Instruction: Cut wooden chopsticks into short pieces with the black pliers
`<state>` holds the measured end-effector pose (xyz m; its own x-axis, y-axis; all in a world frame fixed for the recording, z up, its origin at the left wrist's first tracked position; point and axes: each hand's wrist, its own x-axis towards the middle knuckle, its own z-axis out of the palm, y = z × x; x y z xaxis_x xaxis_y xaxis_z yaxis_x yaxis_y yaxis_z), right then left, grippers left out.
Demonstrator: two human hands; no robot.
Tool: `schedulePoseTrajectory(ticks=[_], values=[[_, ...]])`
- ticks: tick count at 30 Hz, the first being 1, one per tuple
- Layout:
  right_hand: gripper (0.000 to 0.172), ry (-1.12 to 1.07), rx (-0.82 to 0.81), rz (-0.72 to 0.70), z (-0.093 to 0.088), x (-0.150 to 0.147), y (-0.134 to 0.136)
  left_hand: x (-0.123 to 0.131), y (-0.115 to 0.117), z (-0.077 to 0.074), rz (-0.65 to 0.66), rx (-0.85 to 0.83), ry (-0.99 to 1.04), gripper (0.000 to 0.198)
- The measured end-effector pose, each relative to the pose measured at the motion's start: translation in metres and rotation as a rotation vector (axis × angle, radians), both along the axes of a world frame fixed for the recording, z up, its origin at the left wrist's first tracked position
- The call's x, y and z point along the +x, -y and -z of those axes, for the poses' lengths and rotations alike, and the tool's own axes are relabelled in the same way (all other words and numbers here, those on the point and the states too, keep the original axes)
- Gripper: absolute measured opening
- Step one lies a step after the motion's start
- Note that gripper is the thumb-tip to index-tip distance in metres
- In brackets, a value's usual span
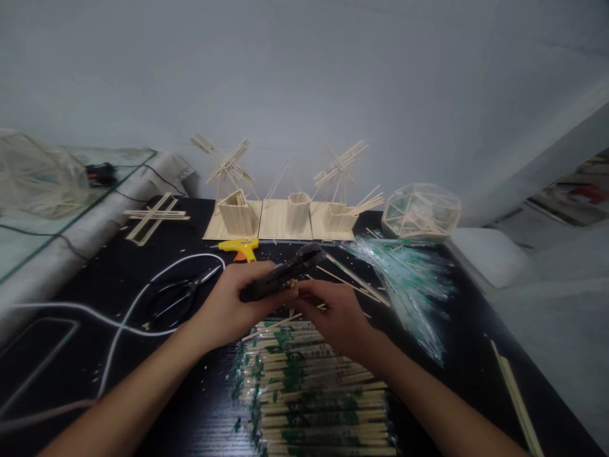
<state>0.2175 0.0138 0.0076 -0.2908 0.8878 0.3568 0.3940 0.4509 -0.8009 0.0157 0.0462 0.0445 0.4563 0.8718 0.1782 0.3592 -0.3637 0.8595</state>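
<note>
the left hand (233, 308) grips a dark object (280, 273), too blurred to identify, above the black table (190, 406); the right hand (340, 314) has its fingertips at the near edge of that object, and their grip cannot be determined. taking the object as centre, the glue gun (243, 246) lies at 10 o'clock, the pliers (192, 286) at 9, the wrappers (412, 276) at 3 and the wrapped sticks (323, 397) at 6.

We count one black tool (291, 269), one glue gun (242, 245); along the far edge of the table (200, 409), three boards (273, 219), three cups (298, 216).
</note>
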Motion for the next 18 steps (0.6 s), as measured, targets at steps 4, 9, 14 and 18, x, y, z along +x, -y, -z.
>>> schedulePoseTrajectory(ticks=[4, 9, 14, 18], values=[[0.011, -0.016, 0.012, 0.059, 0.000, -0.003, 0.003, 0.000, 0.002, -0.004, 0.019, -0.003, -0.032, 0.024], [0.008, -0.077, 0.058, 0.043, 0.007, -0.008, 0.003, -0.018, 0.002, -0.026, 0.033, 0.121, -0.157, 0.017], [0.008, -0.131, 0.036, 0.040, 0.009, -0.009, 0.002, -0.050, -0.005, -0.041, -0.113, 0.368, -0.503, 0.031], [0.009, -0.115, 0.037, 0.056, 0.008, -0.009, 0.001, -0.063, -0.011, -0.037, -0.100, 0.500, -0.688, 0.045]])
